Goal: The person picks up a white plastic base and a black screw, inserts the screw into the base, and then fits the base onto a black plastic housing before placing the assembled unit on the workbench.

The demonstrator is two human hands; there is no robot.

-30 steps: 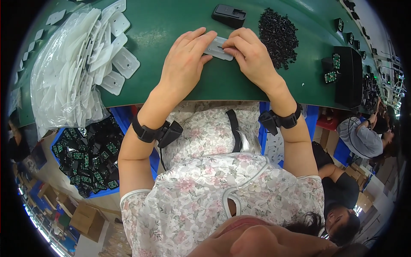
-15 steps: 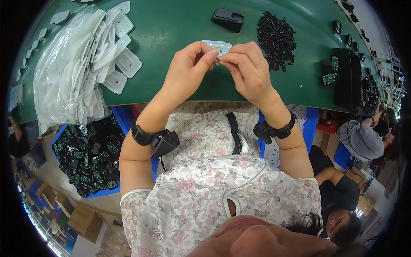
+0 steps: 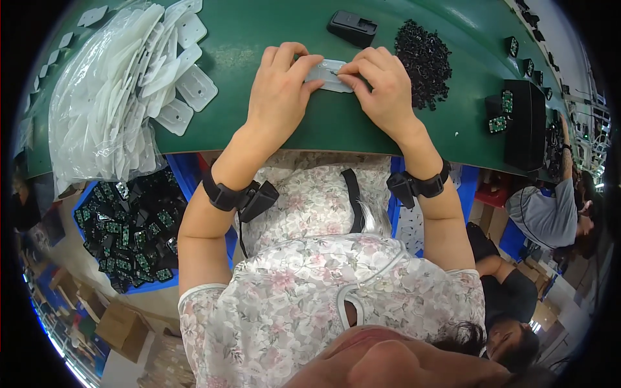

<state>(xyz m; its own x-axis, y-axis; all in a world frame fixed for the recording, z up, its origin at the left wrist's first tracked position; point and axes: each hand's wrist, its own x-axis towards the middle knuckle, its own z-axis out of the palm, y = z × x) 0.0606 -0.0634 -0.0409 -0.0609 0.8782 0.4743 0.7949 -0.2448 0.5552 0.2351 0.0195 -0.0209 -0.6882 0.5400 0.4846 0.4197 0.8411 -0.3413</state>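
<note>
A translucent white plastic plate [image 3: 321,82] with rounded corners and small holes lies on the green table in front of me. My left hand [image 3: 279,90] grips its left end between thumb and fingers. Over the right part of the plate, my right hand [image 3: 383,87] has thumb and index finger pinched together. A tiny dark piece shows at those fingertips, against the plate; its exact shape is too small to make out. Right beside this hand is a heap of small black parts [image 3: 424,64]. Beyond the plate sits a black plastic housing [image 3: 352,28].
Bagged translucent plates [image 3: 107,97] pile up at the left, some loose. A blue bin [image 3: 145,283] below holds many black units with green circuit boards. A black box [image 3: 525,126] with small circuit boards [image 3: 497,124] stands at right. Other people sit on the right side.
Both hands have moved forward from pinching a small dark piece together in front of the plate. The left hand now grips the plate, and the right fingertips are over it.
</note>
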